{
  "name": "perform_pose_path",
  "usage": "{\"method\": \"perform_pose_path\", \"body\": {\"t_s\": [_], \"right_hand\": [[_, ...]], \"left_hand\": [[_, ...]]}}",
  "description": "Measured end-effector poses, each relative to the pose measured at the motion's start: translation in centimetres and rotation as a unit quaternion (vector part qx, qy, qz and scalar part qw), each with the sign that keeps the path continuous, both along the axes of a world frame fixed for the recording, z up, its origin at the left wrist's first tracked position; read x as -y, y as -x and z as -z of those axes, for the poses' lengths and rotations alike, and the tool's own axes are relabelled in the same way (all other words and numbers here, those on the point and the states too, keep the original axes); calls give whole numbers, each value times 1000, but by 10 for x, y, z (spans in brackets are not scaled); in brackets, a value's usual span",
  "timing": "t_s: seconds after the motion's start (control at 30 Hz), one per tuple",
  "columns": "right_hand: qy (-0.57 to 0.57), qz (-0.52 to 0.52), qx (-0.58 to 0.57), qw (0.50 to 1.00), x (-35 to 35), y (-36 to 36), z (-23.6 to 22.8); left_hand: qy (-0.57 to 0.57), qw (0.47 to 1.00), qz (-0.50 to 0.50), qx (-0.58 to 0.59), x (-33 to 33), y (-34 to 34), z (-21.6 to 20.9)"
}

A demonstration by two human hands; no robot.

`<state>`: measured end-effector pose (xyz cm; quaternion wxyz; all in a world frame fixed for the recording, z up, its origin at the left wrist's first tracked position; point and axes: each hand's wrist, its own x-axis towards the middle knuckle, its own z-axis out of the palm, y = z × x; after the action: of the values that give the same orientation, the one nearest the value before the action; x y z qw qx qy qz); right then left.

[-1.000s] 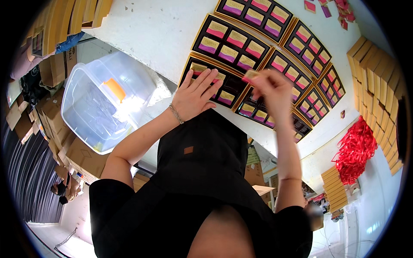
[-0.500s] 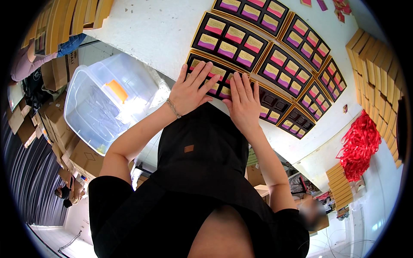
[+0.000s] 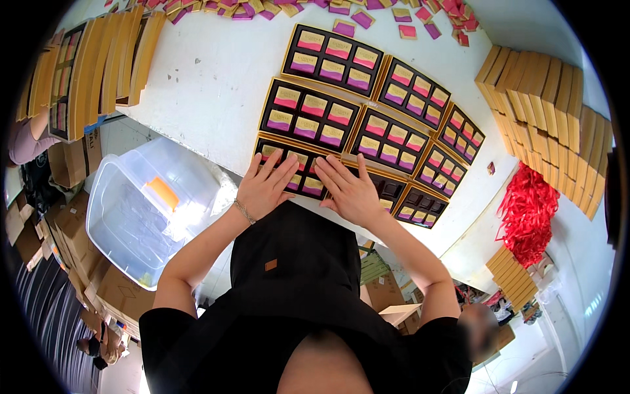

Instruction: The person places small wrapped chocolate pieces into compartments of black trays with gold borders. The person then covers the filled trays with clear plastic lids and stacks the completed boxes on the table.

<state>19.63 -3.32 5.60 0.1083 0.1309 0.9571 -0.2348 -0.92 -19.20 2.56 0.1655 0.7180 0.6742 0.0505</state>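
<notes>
My left hand (image 3: 261, 188) lies with fingers spread over the left part of the nearest box (image 3: 298, 139) at the table's front edge. Over that box's right end and the neighbouring box rests my right hand (image 3: 353, 195), fingers stretched out; neither hand grips anything. Wrapped chocolates in gold, pink and purple show between and beyond my fingers. Several gold-edged boxes with black trays stand in rows. In the near-right box (image 3: 436, 196), only the front row of compartments holds chocolates. The box under my right hand shows bare dark compartments too, partly hidden.
Loose wrapped chocolates (image 3: 363, 19) lie along the far edge. Gold boxes stand stacked at left (image 3: 108, 59) and right (image 3: 531, 85). Red shredded filler (image 3: 528, 213) lies at the right. A clear plastic bin (image 3: 108, 220) is left of me. Another person's sleeve (image 3: 27, 154) shows far left.
My view has shifted, showing more of the far table edge and its loose chocolates. My right hand has moved left across the boxes, nearer my left hand. Both hands remain flat.
</notes>
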Motion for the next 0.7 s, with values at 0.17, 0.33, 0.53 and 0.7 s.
{"method": "perform_pose_path", "body": {"t_s": [0.17,0.33,0.53,0.7], "right_hand": [[-38,322,-205,923,-158,34,7],[-160,292,-195,922,-300,59,59],[-34,363,-223,904,-309,70,71],[362,484,-298,739,-290,56,52]], "left_hand": [[6,1000,-1,-6,-1,3,-4],[-13,1000,-2,10,-5,2,1],[-5,1000,-8,23,-2,1,-2],[3,1000,-7,30,1,2,-4]]}}
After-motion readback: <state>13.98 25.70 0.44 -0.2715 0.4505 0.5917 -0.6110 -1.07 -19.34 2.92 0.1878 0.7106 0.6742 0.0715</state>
